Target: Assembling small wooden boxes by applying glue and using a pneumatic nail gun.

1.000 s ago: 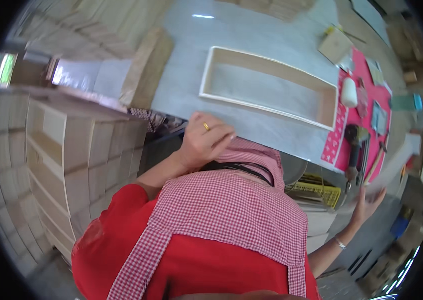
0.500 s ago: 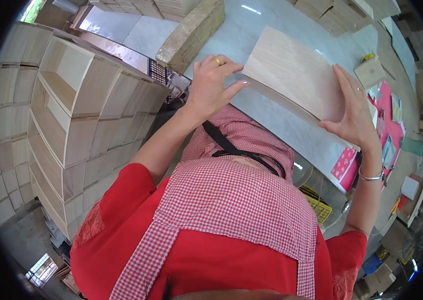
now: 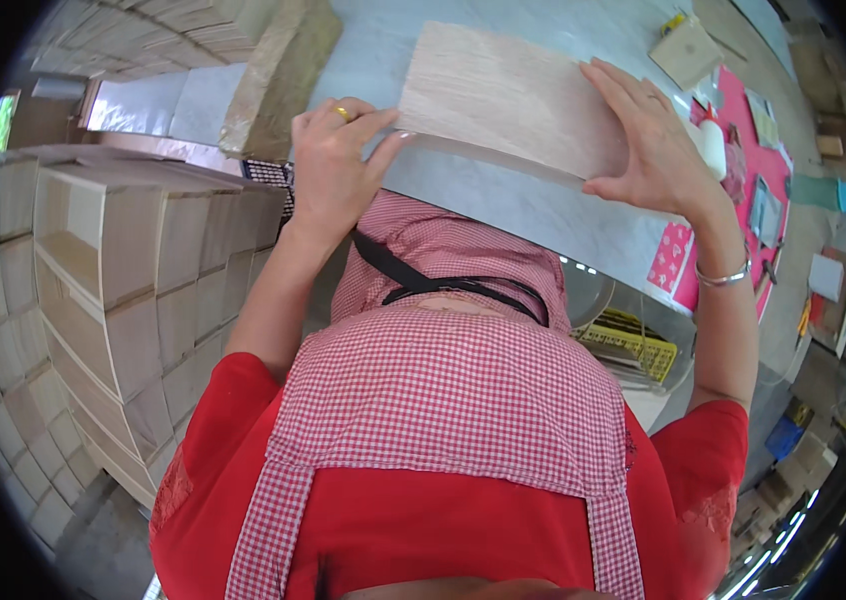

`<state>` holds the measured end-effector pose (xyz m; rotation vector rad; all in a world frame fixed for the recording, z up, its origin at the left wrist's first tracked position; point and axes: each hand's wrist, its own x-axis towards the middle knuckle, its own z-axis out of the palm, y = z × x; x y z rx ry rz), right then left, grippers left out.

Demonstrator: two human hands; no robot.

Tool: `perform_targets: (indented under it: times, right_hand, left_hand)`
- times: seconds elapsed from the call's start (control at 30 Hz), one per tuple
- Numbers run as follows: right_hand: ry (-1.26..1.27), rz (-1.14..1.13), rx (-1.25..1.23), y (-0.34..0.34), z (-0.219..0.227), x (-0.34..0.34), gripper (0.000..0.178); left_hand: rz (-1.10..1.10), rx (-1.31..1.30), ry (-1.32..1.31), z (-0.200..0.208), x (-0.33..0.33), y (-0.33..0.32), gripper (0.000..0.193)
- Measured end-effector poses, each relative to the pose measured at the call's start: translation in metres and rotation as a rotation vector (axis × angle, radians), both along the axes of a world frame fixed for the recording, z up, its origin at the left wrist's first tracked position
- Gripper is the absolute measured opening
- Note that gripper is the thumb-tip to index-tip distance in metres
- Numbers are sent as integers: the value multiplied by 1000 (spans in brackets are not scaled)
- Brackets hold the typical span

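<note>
A pale wooden box [image 3: 518,100], oblong with a flat grained top, is held between my two hands over the glossy grey tabletop [image 3: 563,225]. My left hand [image 3: 335,160] has its fingertips and thumb at the box's left end. Around the right end, my right hand [image 3: 648,145] has its fingers over the far edge and its thumb at the near edge. The box's underside is hidden, so I cannot tell if it rests on the table.
Many wooden boxes [image 3: 133,260] are stacked at my left. A long tape-wrapped block [image 3: 283,75] lies at the table's left. Right of my right hand are a white bottle [image 3: 711,148] and a pink mat [image 3: 743,110]. A yellow crate [image 3: 633,345] sits below the table edge.
The whole view has shifted and turned a little, moving the scene left. Both hands keep hold of the wooden box, which now appears more level. A white bottle shows more plainly beside my right hand.
</note>
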<state>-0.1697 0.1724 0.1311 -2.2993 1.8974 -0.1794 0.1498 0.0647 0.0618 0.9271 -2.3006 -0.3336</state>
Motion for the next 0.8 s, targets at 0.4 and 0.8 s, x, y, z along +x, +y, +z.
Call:
perform_targets:
  times: [0.4,0.8]
  right_hand:
    - [-2,19,-17,1,-18,-6,111]
    - [-20,-123,-400,33,-24,-28,75]
  left_hand:
    - [-21,18,-95,12,-2,-2,23]
    - [-26,33,-179,18,0,-7,24]
